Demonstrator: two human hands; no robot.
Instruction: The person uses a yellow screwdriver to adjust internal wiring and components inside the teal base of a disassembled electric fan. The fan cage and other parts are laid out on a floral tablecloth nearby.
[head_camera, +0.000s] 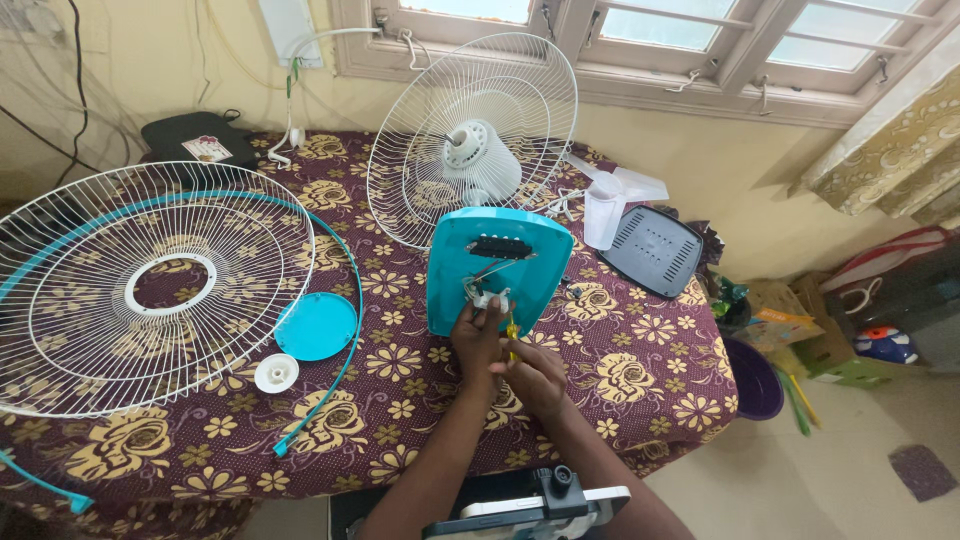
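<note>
In the head view, a turquoise fan base cover (497, 268) is propped upright near the table's centre, its inner side with a black switch block (498, 246) and loose wires (487, 285) turned toward the wearer. The left hand (478, 335) is closed around the cover's lower edge at about 6 o'clock, fingers curled near a small white fitting (489, 298). The right hand (533, 375) is closed around a yellow-handled screwdriver (511, 333), whose tip is hidden at the cover's lower edge.

At 12 o'clock from the cover, the rear fan guard with its white motor (478, 152) leans against the wall. At 9 o'clock, the front grille (150, 285) with a turquoise rim lies flat on the floral tablecloth (620, 360); a turquoise disc (315, 326) and a white knob (276, 373) lie just beside it. At 2 o'clock, a translucent fan blade (610, 205) and a dark grey vented panel (653, 250) are seen.

A slip of the screwdriver could be caused by the cover being steadied with one hand only; the thin wires could be nicked or pulled loose. The knob, lying loose, could be knocked off the table.
</note>
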